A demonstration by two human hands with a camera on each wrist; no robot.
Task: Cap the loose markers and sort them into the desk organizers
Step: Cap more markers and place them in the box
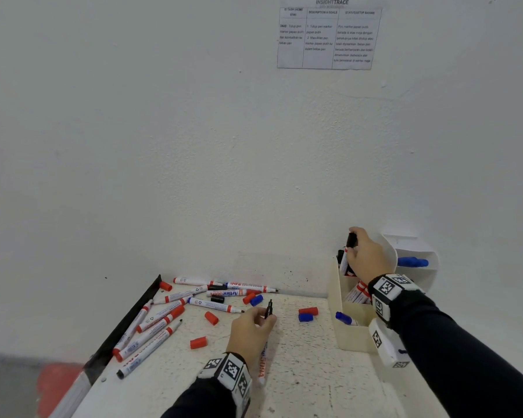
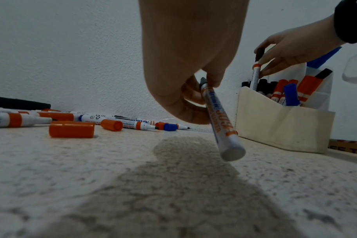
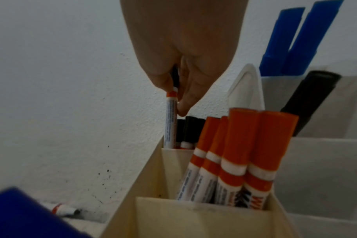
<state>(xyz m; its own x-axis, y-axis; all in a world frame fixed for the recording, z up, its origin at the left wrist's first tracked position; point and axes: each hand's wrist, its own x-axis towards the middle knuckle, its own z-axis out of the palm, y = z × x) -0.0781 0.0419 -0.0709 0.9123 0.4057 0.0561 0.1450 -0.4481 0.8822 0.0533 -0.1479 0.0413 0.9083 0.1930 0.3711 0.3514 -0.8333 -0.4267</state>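
At the lower left of the head view, a heap of uncapped white markers with red bands [image 1: 151, 324] lies on the speckled white table [image 1: 299, 372], beside its black edge strip [image 1: 124, 324]. Loose red plastic caps [image 1: 198, 342] and blue plastic caps [image 1: 305, 317] are scattered near them. In the lower middle, the left hand [image 1: 251, 330] pinches an uncapped white marker with a black tip [image 1: 268, 309] close to its tip, the barrel tilted and lifted off the table. At the right, the right hand [image 1: 366, 254] grips a black-capped white marker [image 3: 171, 116] by the cap end and holds it upright in the back compartment of the cream plastic organizer [image 1: 352, 336], among other black-capped ones; its bottom is hidden. The middle compartment holds red-capped markers [image 3: 240, 153]. Behind, a white organizer [image 1: 417, 267] holds what seems to be blue-capped markers [image 1: 412, 262].
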